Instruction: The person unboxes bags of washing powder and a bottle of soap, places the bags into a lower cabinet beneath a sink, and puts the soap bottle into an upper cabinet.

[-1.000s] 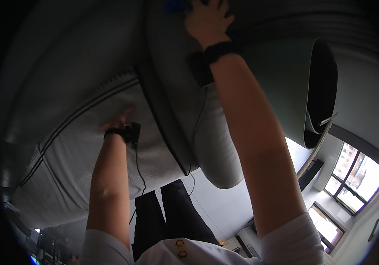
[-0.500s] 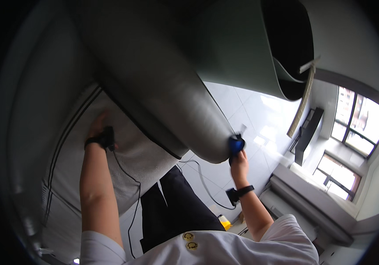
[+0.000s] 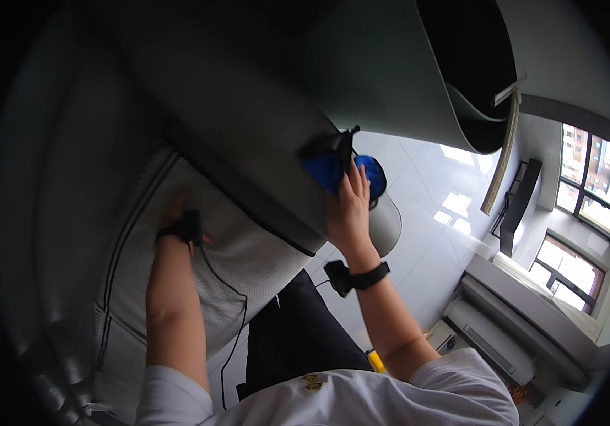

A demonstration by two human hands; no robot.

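My right hand (image 3: pixel 351 206) holds a blue item with black edging (image 3: pixel 325 170), its two rounded blue parts showing on either side of my fingers. What kind of item it is, I cannot make out. It lies against, or just over, a long grey padded sofa part (image 3: pixel 276 170) with a rounded end. On the pale textured seat cover (image 3: pixel 234 263), my left hand (image 3: pixel 177 209) rests with fingers apart, holding nothing that I can see. Dark piping runs along the cover's edge. A black strap with a small black box is round each wrist.
A black cable (image 3: pixel 237 323) trails from my left wrist. Ahead on the right hangs a large pale green curved panel (image 3: pixel 390 78) with a dark opening. Glossy tiled floor (image 3: pixel 425 184), a black rack (image 3: pixel 521 202) and windows (image 3: pixel 589 170) lie to the right.
My right hand has moved left and up with the blue item, from the rounded end further along the grey padded part. My left hand stays on the seat cover.
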